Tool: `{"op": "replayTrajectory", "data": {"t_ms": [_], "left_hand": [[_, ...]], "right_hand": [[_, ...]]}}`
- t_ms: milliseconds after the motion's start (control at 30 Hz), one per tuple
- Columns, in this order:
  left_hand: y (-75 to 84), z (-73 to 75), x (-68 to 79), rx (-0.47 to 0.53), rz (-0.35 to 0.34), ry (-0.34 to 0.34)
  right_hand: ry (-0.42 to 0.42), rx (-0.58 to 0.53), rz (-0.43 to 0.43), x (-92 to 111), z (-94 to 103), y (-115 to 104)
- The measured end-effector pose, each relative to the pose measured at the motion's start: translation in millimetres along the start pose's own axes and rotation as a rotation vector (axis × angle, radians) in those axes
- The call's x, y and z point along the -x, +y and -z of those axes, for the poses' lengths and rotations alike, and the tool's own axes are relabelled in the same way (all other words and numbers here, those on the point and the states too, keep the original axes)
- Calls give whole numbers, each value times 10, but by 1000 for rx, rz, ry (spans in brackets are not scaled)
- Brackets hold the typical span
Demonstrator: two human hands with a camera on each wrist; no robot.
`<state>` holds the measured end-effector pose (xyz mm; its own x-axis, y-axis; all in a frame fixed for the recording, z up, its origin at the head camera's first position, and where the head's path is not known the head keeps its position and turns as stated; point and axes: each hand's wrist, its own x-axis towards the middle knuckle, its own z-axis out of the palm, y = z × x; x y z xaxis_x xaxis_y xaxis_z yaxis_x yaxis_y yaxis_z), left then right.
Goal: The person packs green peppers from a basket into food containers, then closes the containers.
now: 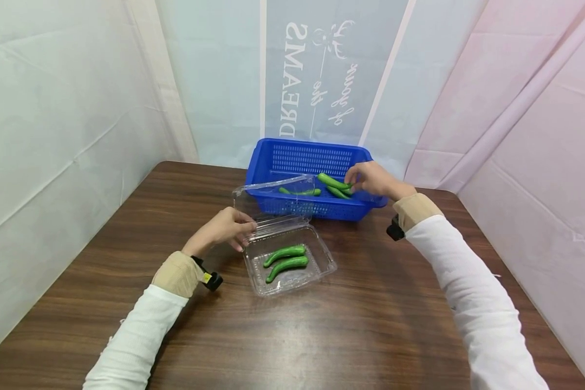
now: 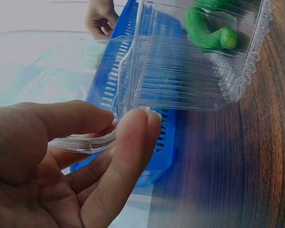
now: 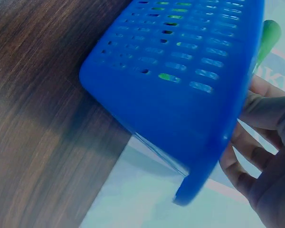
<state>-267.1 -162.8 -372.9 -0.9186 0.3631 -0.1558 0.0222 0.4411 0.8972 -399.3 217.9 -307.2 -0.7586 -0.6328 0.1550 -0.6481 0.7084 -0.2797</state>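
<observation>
In the head view my left hand [image 1: 226,230] is at the left side of a clear plastic clamshell box [image 1: 326,254], near its fold. The left wrist view shows thumb and fingers pinching the clear edge. The box's lid [image 1: 244,200] is raised and leans toward a blue basket [image 1: 312,208]. Two curved, tapering green vegetables [image 1: 287,264] lie side by side in the box. My right hand [image 1: 372,179], over the basket's right end, pinches the end of another long green vegetable [image 1: 332,181]. More green vegetables [image 1: 338,193] lie inside the basket, partly seen through the lid.
The brown wooden table [image 1: 370,325] carries box and basket. Behind the basket hangs a pale blue cloth [image 1: 214,81] with white lettering. White cloth walls [image 1: 53,135] stand at left and right.
</observation>
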Motion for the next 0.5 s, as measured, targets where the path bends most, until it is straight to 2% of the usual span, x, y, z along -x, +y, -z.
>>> {"op": "replayTrajectory", "data": {"t_ms": [500], "left_hand": [[-1, 5, 2, 2, 9, 5]], "right_hand": [[62, 29, 67, 162, 115, -198]]}}
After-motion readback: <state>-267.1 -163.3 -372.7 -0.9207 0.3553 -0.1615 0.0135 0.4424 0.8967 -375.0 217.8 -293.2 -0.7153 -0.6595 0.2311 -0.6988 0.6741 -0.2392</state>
